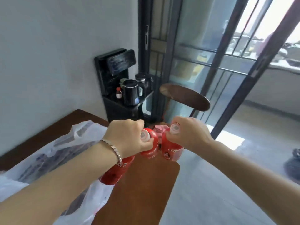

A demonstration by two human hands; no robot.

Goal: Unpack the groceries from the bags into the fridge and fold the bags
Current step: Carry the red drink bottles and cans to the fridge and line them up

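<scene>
Two hands holding red white-capped bottles above a wooden table (138, 184).
A clear plastic bag (48, 151) lies at left; a lower bottle (116, 172) shows beneath the left wrist. The left hand (128, 137) curls round the middle bottle (150, 143) and the right hand (188, 133) round the right bottle (168, 148). The white label writing is too blurred to read.

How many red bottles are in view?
3 red bottles: one in the left hand, one beneath that wrist, one in the right hand. Others may be hidden.
</scene>
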